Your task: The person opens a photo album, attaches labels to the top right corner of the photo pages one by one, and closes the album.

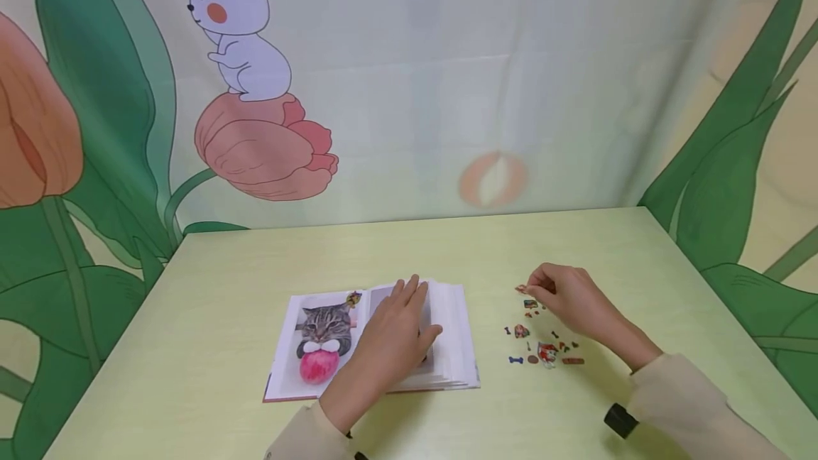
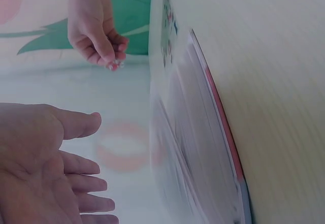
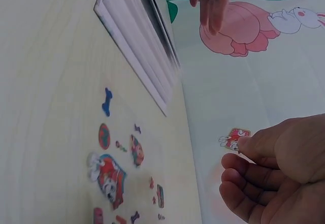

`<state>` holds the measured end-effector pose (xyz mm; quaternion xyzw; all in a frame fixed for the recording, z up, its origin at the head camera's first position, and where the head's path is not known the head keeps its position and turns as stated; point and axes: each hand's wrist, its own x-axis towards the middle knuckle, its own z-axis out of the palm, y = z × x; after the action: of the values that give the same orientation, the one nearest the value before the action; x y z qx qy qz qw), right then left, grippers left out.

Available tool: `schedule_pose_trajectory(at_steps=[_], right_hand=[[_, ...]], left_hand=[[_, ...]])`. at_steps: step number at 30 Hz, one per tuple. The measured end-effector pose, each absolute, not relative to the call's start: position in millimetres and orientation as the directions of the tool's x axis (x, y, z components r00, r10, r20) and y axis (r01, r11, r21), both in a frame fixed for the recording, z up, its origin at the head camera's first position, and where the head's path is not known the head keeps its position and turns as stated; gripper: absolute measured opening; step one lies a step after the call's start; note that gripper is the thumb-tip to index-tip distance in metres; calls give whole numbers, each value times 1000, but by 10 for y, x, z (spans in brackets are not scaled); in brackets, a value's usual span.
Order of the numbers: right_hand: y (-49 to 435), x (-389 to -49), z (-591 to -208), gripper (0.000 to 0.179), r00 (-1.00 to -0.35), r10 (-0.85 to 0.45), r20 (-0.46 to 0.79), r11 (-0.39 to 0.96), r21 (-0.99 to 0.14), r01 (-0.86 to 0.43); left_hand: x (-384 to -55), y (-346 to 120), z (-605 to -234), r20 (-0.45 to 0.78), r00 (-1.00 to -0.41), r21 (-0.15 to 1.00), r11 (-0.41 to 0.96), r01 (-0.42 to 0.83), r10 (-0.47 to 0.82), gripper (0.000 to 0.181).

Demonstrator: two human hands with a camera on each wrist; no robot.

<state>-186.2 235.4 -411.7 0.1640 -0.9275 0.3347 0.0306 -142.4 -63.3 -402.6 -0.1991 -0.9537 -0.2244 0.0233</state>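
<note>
An open photo album (image 1: 455,339) lies on the table, with a picture of a cat with a pink ball (image 1: 324,336) on its left page. My left hand (image 1: 395,336) is over the right page, fingers straight and slightly spread, hiding much of the picture there. In the left wrist view its palm and fingers hold nothing. My right hand (image 1: 575,300) pinches a small red cartoon-dog sticker (image 3: 233,140) between thumb and index finger, raised above the table. Beneath and in front of that hand are several small stickers, among them a larger red dog sticker (image 1: 547,353) and a blue bone sticker (image 1: 515,360).
The pale table (image 1: 211,346) reaches back to a printed curtain (image 1: 409,91) with a rabbit and tulips. A small colourful sticker (image 1: 354,299) sits at the cat page's upper right corner. A black wrist device (image 1: 620,421) shows under my right sleeve.
</note>
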Motion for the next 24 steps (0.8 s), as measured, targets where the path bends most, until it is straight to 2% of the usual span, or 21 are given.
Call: schedule_pose_trajectory(at_steps=[17,24], right_hand=[[1999,-1969,-4074,12,-912,-367,181,662,-638,-393],[1848,-2034,-4071,15,-889,-408,208,606,-666,-434]], left_hand=[[-1373,-948,-4097,115,-945,452,831,325,307,65],[-1383,-958,-4153,53,-950,441,846,299,308,68]])
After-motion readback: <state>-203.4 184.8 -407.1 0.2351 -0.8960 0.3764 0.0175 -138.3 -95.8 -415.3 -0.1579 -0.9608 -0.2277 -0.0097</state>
